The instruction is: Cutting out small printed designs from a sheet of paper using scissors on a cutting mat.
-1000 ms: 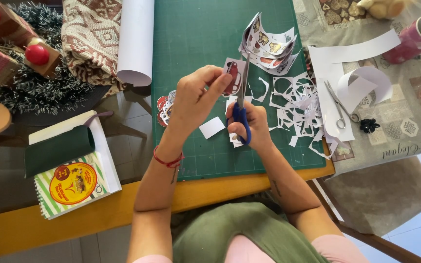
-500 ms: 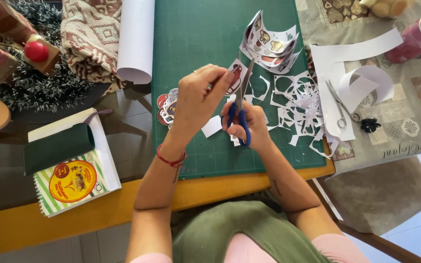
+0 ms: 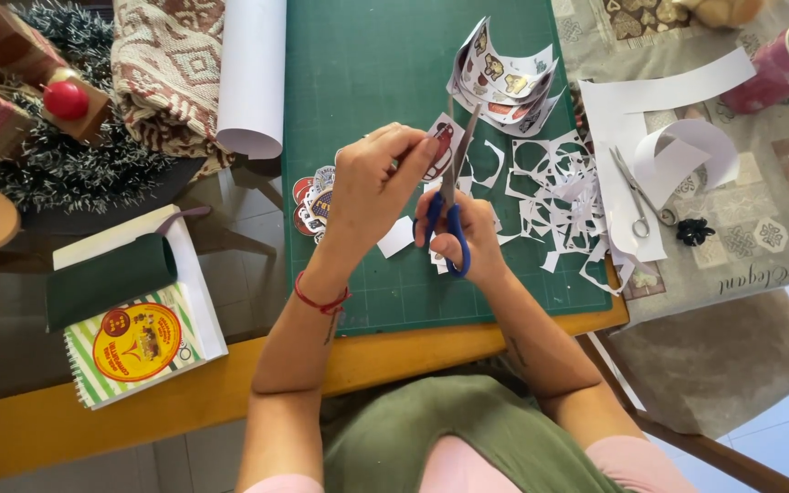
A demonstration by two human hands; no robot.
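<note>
While the right hand (image 3: 468, 228) grips blue scissors (image 3: 452, 196) and the left hand (image 3: 376, 183) pinches a sticker (image 3: 440, 146) over the mat (image 3: 367, 73), several cut stickers (image 3: 312, 201) lie finished; printed sheets (image 3: 504, 78) remain uncut.

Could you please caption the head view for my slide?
Right hand works blue-handled scissors on a sticker cutout held by the left hand.

Wood-edged glass worktop (image 3: 66, 424) carries: green cutting mat (image 3: 358, 73), paper roll (image 3: 250, 73), woven cloth (image 3: 166, 73), tinsel (image 3: 75, 164), spiral notebook (image 3: 139, 342), patterned tablecloth (image 3: 778, 228) at right.
</note>
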